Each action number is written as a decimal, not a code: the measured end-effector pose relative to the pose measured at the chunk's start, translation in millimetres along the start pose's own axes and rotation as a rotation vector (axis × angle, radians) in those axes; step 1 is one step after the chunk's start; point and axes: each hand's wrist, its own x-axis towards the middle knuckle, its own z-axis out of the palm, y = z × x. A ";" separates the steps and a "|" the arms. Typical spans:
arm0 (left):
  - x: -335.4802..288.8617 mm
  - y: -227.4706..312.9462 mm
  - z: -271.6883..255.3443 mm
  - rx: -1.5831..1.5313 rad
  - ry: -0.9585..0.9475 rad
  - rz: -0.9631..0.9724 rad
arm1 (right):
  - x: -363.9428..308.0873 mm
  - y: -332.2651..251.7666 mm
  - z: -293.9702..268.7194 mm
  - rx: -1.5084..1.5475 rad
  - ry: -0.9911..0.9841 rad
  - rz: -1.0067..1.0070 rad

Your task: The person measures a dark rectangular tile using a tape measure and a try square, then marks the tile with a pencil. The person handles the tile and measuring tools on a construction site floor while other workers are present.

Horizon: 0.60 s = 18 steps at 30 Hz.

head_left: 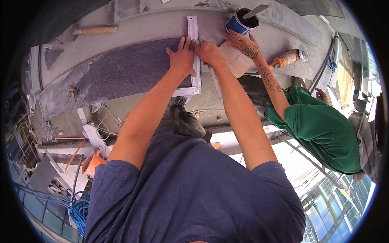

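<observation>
My left hand (183, 56) lies flat with its fingers spread, pressing on the dark grey slab (121, 67) and against the long blade of a metal try square (192, 25). The square's shorter arm rests along the slab's near edge, close to its right end. Just right of the blade, my right hand (209, 52) is closed with its fingertips at the square's edge. Whatever it pinches is hidden by the fingers. A pale narrow strip (215, 83) shows below that hand, beside my right forearm.
A co-worker's hand (245, 45) touches a blue can (236, 25) holding a spatula (256, 11). An angle grinder (287, 59) lies to the right, a hammer (95, 30) at the far left. White cable (106, 125), an orange container (94, 163) and blue rope (80, 209) are at lower left.
</observation>
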 end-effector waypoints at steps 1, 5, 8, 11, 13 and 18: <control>-0.5 0.0 0.2 -0.001 0.002 -0.003 | -1.9 -5.0 -4.4 -0.011 -0.028 0.037; -0.7 1.5 -2.8 0.000 -0.005 -0.004 | -6.7 -23.2 -21.3 0.028 -0.154 0.111; -1.3 2.9 -7.1 0.004 -0.010 -0.006 | 1.9 -31.6 -29.5 -0.052 -0.242 0.094; -1.3 2.8 -10.4 0.011 0.000 0.005 | 26.7 -37.5 -40.6 -0.234 -0.434 0.031; -0.8 2.6 -10.7 0.001 0.009 0.008 | 24.1 -32.3 -39.2 -0.139 -0.373 0.058; -4.0 3.5 -9.1 0.015 0.016 -0.001 | -110.3 21.7 20.8 0.015 -0.319 0.103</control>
